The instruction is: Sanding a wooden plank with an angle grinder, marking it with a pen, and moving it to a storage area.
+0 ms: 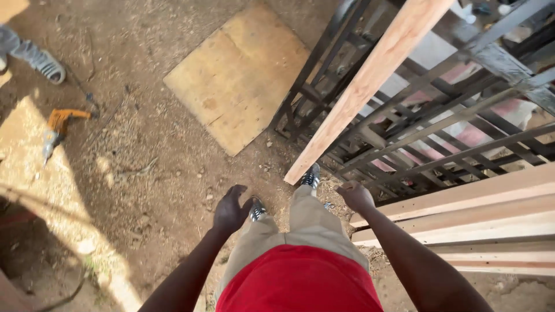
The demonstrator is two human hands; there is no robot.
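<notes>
I look straight down at my legs in tan trousers and my two shoes on bare dirt. My left hand hangs in front of my left knee, fingers loosely curled, holding nothing. My right hand reaches out beside the near ends of a stack of pale wooden planks; I cannot tell if it touches them. A long plank leans diagonally against a black metal gate frame, its lower end just above my right shoe.
A square plywood sheet lies on the dirt ahead. An orange power drill lies at the left. Another person's sandalled foot shows at the top left. A cable runs along the bottom left.
</notes>
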